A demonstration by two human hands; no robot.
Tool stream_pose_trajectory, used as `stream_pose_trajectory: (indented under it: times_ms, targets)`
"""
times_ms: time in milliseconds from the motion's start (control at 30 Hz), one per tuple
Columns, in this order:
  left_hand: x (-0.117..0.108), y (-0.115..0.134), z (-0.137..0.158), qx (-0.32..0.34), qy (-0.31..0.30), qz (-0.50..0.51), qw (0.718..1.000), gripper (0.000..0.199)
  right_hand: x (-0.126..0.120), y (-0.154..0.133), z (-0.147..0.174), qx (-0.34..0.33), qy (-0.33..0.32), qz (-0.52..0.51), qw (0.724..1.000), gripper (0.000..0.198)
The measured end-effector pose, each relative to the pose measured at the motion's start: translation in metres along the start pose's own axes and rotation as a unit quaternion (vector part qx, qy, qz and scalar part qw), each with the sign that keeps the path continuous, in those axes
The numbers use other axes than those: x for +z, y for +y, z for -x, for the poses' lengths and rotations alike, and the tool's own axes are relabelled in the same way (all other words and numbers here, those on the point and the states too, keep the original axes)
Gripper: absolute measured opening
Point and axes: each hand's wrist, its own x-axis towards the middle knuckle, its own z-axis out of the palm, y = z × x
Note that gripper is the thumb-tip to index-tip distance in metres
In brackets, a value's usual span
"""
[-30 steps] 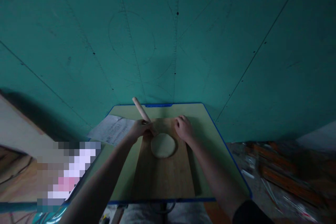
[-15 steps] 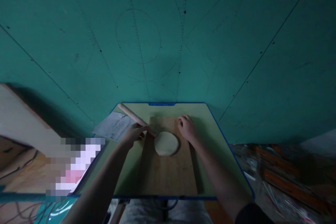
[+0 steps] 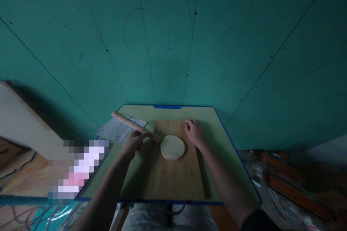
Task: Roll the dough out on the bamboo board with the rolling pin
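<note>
A round, flat piece of dough [image 3: 172, 147] lies on a wooden cutting board [image 3: 173, 180]. My left hand [image 3: 134, 140] is closed around a wooden rolling pin [image 3: 127, 121], which slants from the upper left down to the board; its near end sits just left of the dough, apparently raised a little. At the board's far right corner, my right hand [image 3: 193, 130] has its fingers curled over the edge, clear of the dough. What lies under those fingers is partly hidden.
The board rests on a small pale-green table [image 3: 222, 158] with a blue rim, against a green wall [image 3: 173, 43]. A printed paper sheet [image 3: 114, 130] lies at the table's left. Clutter and orange pieces [image 3: 287, 191] are on the floor at right; a pale panel [image 3: 24, 115] leans at left.
My left hand has drawn the rolling pin a little to the left, off the dough's edge, and its far end has swung left over the paper. My right hand stays at the board's corner.
</note>
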Motion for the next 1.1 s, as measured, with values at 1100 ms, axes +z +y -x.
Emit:
stream_pose_trajectory:
  times_ms: [1100]
  targets:
    - [-0.008, -0.019, 0.052, -0.057, 0.038, 0.098, 0.993, 0.052, 0.007, 0.008, -0.001, -0.019, 0.020, -0.020, 0.999, 0.024]
